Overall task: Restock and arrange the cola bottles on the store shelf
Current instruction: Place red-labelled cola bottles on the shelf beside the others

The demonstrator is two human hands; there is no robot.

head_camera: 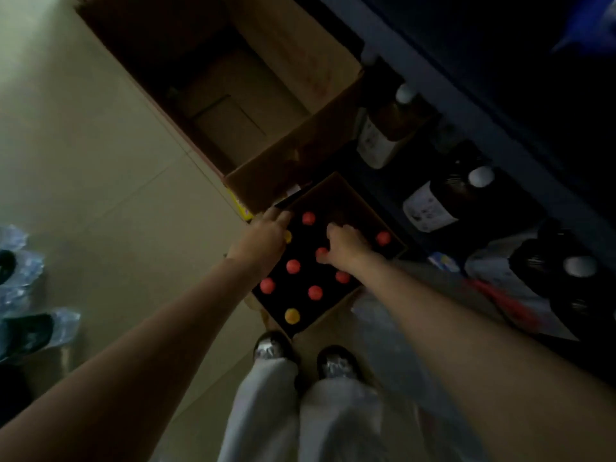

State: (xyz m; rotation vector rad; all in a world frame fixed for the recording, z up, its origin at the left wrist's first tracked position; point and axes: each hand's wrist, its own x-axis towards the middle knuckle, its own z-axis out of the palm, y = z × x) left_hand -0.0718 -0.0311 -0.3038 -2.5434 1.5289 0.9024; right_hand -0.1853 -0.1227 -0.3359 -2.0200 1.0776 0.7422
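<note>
A cardboard carton (336,310) on the floor in front of my feet holds several dark cola bottles seen from above, most with red caps (293,266) and a few with yellow caps (292,315). My left hand (266,236) reaches down over the carton's left rim and covers part of a yellow cap. My right hand (345,246) is curled over bottle tops near the carton's middle; whether it grips one is hidden. Larger dark bottles with white caps (480,176) stand on the low shelf at the right.
A big open cardboard box (240,105) lies beyond the carton. The dark blue shelf edge (466,105) runs diagonally at the right. Shrink-wrapped water bottles (23,261) sit at the far left on the tiled floor. Crumpled clear plastic (386,331) lies beside my shoes.
</note>
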